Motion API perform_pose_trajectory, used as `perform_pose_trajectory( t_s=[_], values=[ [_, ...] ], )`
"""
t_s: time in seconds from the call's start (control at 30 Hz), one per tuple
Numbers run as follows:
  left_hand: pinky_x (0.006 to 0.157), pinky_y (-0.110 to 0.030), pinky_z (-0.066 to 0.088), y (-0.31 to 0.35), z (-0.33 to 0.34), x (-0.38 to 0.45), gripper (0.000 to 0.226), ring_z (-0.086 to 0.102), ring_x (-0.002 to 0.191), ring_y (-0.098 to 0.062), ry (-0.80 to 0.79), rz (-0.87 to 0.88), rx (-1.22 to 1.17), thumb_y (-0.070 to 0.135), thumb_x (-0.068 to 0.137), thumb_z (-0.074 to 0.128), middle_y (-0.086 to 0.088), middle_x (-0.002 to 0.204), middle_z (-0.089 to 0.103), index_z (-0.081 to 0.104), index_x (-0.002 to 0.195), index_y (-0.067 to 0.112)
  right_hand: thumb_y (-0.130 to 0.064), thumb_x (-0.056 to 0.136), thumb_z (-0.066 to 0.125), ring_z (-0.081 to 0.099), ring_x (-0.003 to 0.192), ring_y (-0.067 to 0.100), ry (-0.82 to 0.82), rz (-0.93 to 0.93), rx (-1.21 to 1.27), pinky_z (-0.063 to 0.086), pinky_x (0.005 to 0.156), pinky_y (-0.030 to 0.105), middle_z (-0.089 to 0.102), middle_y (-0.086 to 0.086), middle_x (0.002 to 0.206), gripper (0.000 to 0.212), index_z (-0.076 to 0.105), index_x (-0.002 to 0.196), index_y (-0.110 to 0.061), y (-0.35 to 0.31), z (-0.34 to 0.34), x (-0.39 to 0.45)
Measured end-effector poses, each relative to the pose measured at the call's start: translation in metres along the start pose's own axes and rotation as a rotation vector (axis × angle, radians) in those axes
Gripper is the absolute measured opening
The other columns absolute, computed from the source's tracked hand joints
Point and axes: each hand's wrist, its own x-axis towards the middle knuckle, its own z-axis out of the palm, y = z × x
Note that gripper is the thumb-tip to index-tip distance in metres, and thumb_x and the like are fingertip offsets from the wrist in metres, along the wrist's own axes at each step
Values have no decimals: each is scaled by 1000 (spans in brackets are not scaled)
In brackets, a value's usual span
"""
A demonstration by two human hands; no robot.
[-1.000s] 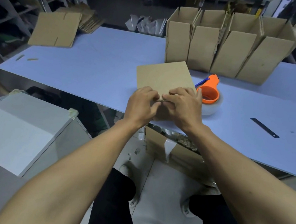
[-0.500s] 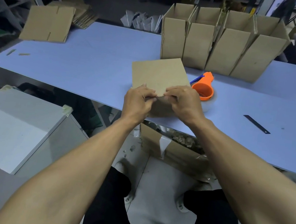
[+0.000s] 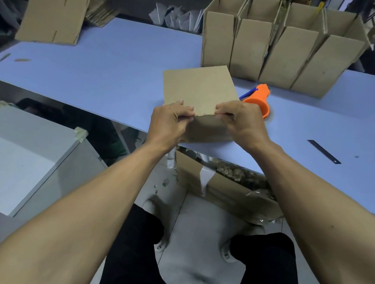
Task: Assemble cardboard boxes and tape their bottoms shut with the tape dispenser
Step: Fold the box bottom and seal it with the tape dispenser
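Flattened box [image 3: 200,88] at the near edge of the table [image 3: 120,61], just in front of the tape dispenser [image 3: 258,101]. Left hand [image 3: 170,123] and right hand [image 3: 241,120] both pinching its near edge, prying the layers apart. Likely risks: tearing the edge through uneven pulling, or nudging the dispenser behind.
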Motion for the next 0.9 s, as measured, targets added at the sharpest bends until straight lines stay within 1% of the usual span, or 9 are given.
perform_pose_trajectory(
  t_s=[0.1, 0.2, 0.33, 0.43, 0.5, 0.63, 0.7, 0.8, 0.9],
  values=[
    [103, -25, 47, -3, -3, -1, 19, 62, 116, -13, 12, 19, 11, 6, 81, 77, -5, 108, 74, 78, 100, 10, -7, 83, 75, 65, 95, 24, 34, -6, -53, 47, 84, 27, 69, 10, 102, 11, 78, 93, -6, 11, 2, -3],
    [94, -30, 53, -6, -5, -4, 12, 69, 104, -12, 48, 111, 111, 12, 81, 78, -2, 100, 76, 80, 92, 11, -3, 84, 74, 62, 98, 23, 57, 37, -31, 37, 86, 16, 67, 15, 107, 18, 77, 102, -2, 22, 3, -7],
    [85, -37, 43, -1, -8, 9, 8, 66, 87, -15, -4, 254, 377, 22, 83, 74, 6, 91, 73, 73, 78, 16, 1, 82, 69, 64, 92, 31, -34, 24, -41, 46, 76, 31, 66, 11, 90, 12, 76, 92, 0, 26, 2, 7],
    [97, -37, 45, 0, -6, 22, 14, 61, 112, -27, -162, 305, 379, 12, 80, 69, -4, 113, 71, 58, 74, 8, 4, 82, 70, 65, 94, 26, -40, 48, 13, 50, 82, 31, 68, 7, 93, 13, 76, 93, 1, 22, -7, 7],
    [97, -42, 50, 0, -7, 25, 13, 60, 118, -26, -236, 273, 310, 10, 82, 66, -6, 120, 69, 53, 79, 9, -2, 84, 70, 64, 100, 25, 36, 150, 3, 47, 88, 29, 72, 10, 103, 18, 76, 100, -5, 24, -16, 1],
    [77, -40, 50, -4, -4, 21, 15, 64, 102, -27, -246, 308, 349, 14, 89, 60, -5, 109, 69, 60, 104, 16, -10, 91, 57, 61, 105, 34, 213, 423, -138, 43, 86, 37, 70, 14, 113, 31, 71, 118, -14, 47, -31, 3],
    [83, -40, 49, -7, 0, 20, 33, 60, 118, -29, -226, 361, 402, 16, 90, 57, -4, 123, 68, 64, 123, 17, -15, 97, 50, 57, 113, 36, 110, 474, -191, 40, 89, 37, 66, 16, 124, 36, 63, 131, -15, 55, -31, 14],
    [91, -43, 50, -13, 4, 19, 37, 55, 128, -31, -214, 407, 443, 21, 90, 54, -3, 134, 61, 69, 124, 16, -23, 104, 39, 52, 117, 39, -97, 522, -231, 38, 87, 39, 59, 18, 132, 41, 49, 143, -17, 57, -23, 33],
    [89, -41, 50, -18, 5, 22, 36, 57, 126, -29, -182, 431, 470, 23, 90, 55, -1, 133, 62, 69, 123, 18, -26, 102, 37, 47, 100, 34, -252, 566, -269, 36, 72, 37, 60, 12, 120, 30, 56, 124, -20, 59, -16, 53]
  ],
)
